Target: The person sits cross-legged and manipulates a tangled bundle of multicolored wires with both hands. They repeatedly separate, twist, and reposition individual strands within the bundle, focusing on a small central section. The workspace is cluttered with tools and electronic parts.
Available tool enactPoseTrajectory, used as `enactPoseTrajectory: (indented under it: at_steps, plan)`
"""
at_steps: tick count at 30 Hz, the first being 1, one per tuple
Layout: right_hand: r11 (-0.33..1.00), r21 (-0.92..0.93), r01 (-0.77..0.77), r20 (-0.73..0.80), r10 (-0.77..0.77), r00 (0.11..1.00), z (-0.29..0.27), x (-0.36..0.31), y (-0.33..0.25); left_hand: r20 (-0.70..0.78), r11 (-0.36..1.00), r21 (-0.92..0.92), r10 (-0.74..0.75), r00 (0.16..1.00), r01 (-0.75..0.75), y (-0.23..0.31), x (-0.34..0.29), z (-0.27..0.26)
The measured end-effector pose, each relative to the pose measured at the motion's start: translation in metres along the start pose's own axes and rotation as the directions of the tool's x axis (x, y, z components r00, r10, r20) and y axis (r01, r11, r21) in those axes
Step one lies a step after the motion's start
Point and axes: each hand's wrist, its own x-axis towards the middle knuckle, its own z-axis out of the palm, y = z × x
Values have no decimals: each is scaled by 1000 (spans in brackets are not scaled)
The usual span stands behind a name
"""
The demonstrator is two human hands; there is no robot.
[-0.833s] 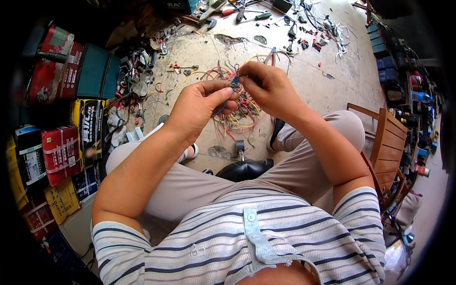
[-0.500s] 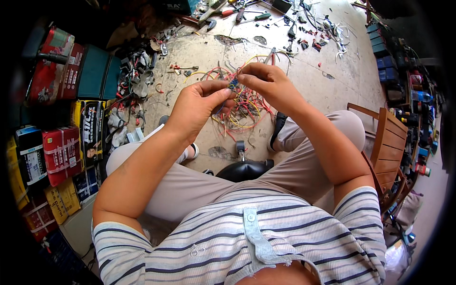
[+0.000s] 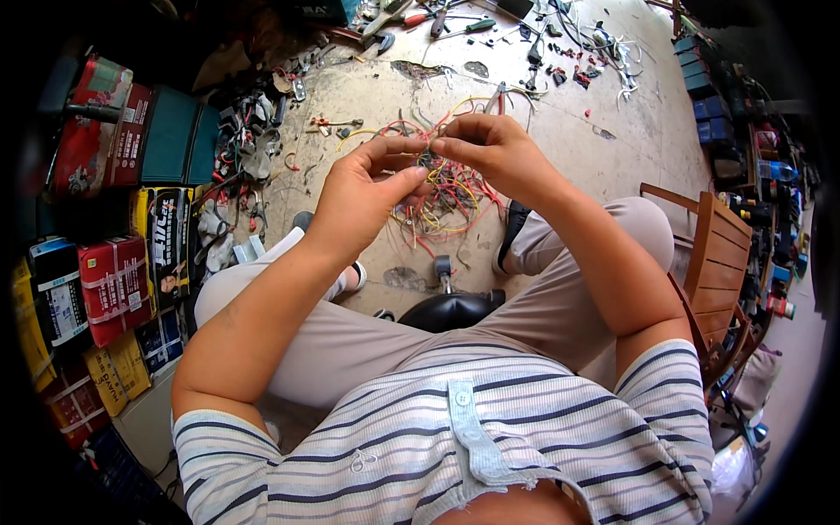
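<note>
My left hand (image 3: pixel 372 179) is raised over the floor, its fingers curled and its thumb a little apart from the forefinger. A small dark bluish piece shows at these fingertips, too small to name. Close against it, my right hand (image 3: pixel 494 153) pinches with thumb and forefinger; what lies in the pinch is hidden. Beneath both hands is a tangled heap of wires (image 3: pixel 455 197), red, yellow and dark, spread on the floor. Pliers (image 3: pixel 501 99) with reddish handles rest at the heap's far edge.
Screwdrivers (image 3: pixel 477 26) and scraps of cable (image 3: pixel 612 57) lie farther off. Stacked boxes (image 3: pixel 114 284) and metal parts (image 3: pixel 254 131) line the left. A wooden chair (image 3: pixel 719 254) stands right, before crowded shelves (image 3: pixel 770 201). Between my legs is a black seat (image 3: pixel 451 312).
My left thumb and forefinger have parted slightly, and less of the bluish piece shows. The right hand has shifted slightly left, still pinching.
</note>
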Motion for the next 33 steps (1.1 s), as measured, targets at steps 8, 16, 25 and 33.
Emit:
enactPoseTrajectory:
  at_steps: [8,16,25,33]
  plan:
    - [996,44,-75,79,71,994,4,-3,-12,-54,994,78,76,996,-72,-5,2,-2]
    - [991,131,-3,96,-10,995,5,-1,-11,-77,999,-10,29,997,-30,-4,2,-2]
    - [996,91,21,95,-29,995,5,2,-14,-18,973,-152,-179,984,174,1,0,-4]
    - [993,116,-26,105,14,994,5,8,-9,90,880,-388,-257,962,272,0,2,-10]
